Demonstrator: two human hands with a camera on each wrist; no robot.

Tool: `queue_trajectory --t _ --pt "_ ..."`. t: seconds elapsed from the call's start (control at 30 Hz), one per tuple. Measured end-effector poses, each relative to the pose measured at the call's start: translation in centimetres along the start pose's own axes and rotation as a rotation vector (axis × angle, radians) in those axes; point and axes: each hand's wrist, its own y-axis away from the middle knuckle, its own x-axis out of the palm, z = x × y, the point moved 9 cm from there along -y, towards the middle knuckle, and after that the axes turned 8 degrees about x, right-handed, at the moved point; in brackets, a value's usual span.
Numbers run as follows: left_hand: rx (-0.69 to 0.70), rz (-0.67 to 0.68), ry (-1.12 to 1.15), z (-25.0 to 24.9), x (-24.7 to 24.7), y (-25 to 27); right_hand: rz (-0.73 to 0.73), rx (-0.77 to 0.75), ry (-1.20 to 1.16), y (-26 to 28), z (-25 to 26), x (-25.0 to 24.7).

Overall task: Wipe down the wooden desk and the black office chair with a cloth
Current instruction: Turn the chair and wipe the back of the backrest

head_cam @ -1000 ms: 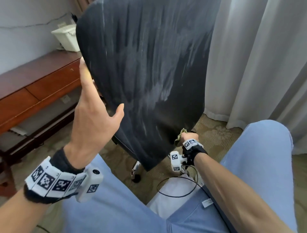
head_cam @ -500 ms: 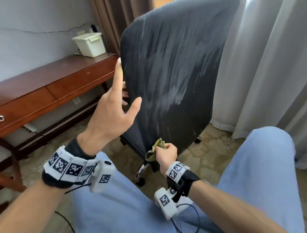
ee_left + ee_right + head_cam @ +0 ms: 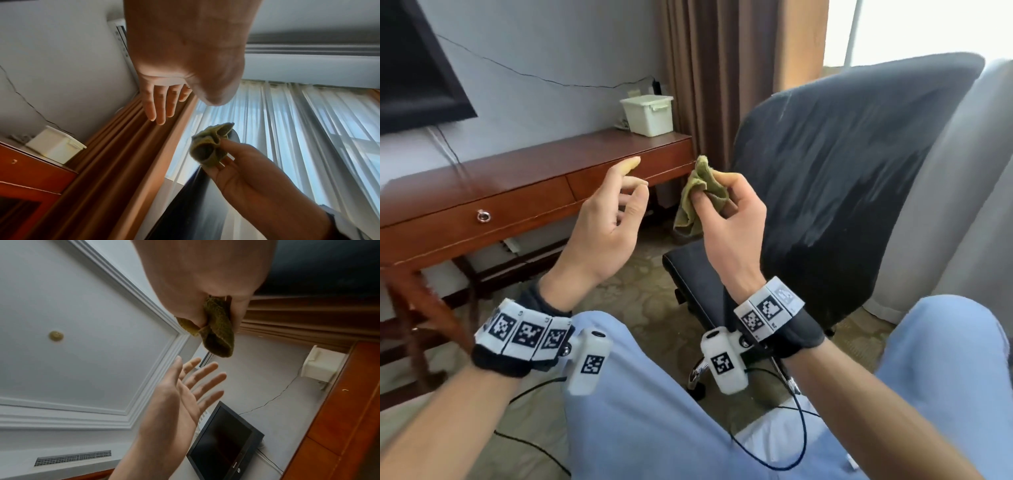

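So the long reddish-brown wooden desk (image 3: 493,192) sits on the left, nothing touching it. Left hand (image 3: 604,226) has come off the chair and hangs loose and empty now, fingers relaxed. Right hand (image 3: 729,219) lifted the crumpled olive-green cloth (image 3: 698,195) away from the black fabric office chair (image 3: 835,178) and pinches it mid-air. Chair back is streaky, so I'd guess a refold comes next.
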Motion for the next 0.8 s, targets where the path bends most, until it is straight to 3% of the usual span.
queue_trajectory --t 0.2,0.43,0.67,0.8 --pt "-0.119 -0.129 -0.026 4.8 -4.9 -0.7 0.111 -0.042 -0.016 -4.3 0.3 9.5" --pt "-0.248 -0.237 -0.041 13.2 -8.4 -5.1 0.16 0.027 -0.043 -10.7 -3.7 20.0" --pt "-0.324 -0.222 -0.077 23.1 -14.4 -15.6 0.072 0.187 -0.051 -22.4 -6.4 29.7" --pt "-0.338 -0.197 -0.115 27.1 -21.1 -24.0 0.029 0.223 0.017 -31.9 -3.7 36.1"
